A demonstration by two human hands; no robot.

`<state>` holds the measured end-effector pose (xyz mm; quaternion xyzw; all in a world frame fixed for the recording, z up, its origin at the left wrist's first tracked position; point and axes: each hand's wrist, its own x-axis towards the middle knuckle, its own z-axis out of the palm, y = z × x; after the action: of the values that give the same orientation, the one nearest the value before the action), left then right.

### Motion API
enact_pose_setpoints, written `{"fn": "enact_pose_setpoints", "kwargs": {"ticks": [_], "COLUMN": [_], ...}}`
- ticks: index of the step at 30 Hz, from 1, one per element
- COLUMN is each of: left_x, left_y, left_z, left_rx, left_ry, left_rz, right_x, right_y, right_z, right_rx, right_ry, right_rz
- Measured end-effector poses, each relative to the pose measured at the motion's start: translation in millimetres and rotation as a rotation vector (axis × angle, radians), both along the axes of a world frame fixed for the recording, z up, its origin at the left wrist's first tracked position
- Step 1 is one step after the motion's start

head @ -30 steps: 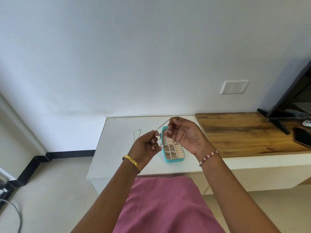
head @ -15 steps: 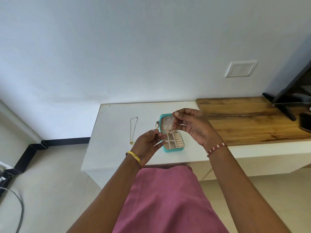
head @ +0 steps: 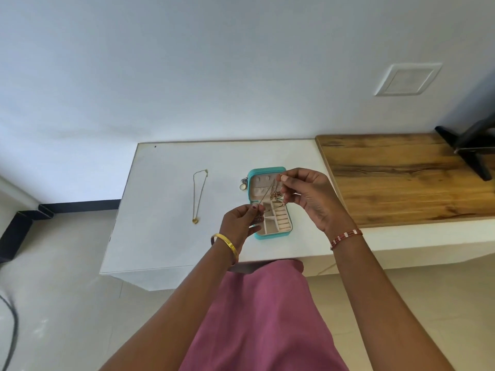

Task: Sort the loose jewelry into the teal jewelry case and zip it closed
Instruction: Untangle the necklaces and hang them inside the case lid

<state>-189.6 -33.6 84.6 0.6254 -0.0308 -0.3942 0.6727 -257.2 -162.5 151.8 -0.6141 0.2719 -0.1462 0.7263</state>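
The teal jewelry case (head: 270,235) lies open on the white table (head: 160,236), showing beige compartments. Above it I hold a thin gold chain (head: 269,192) stretched between both hands. My left hand (head: 242,220) pinches one end at the case's left edge. My right hand (head: 308,195) pinches the other end over the lid. A second gold necklace with a small pendant (head: 199,196) lies loose on the table to the left. Small pieces of jewelry (head: 243,184) sit by the lid's left side.
A wooden top (head: 401,178) adjoins the table on the right, with a black screen stand (head: 474,156) at its far end. A wall stands behind, with a switch plate (head: 407,80). A cable (head: 10,330) lies on the floor at left.
The view has tilted down and the hands have lowered closer over the case. The chain stays held between both hands.
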Motion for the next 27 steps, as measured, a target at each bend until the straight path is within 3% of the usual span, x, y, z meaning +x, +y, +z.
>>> {"fn": "enact_pose_setpoints", "kwargs": {"ticks": [7,15,21,27], "left_x": [21.9,54.7,71.3,78.1], "left_y": [-22.7,-39.6,-54.1,-57.9], "left_z": [-22.9,-46.1,-60.6,-61.1], "left_rx": [0.18,0.364,0.353,0.326], "left_ry": [-0.15,-0.51,-0.559,-0.561], "left_rz": [0.046,0.129,-0.061,-0.019], "right_x": [26.4,56.0,75.1,88.6], "right_y": [-19.8,-29.8,-18.4,-5.1], "right_z": [-24.7,-54.8,-76.9,-100.6], "right_rx": [-0.099,-0.236,-0.324,-0.441], "right_ry": [0.098,0.221,0.247,0.272], "right_rz": [-0.038,-0.02,0.025,-0.066]}}
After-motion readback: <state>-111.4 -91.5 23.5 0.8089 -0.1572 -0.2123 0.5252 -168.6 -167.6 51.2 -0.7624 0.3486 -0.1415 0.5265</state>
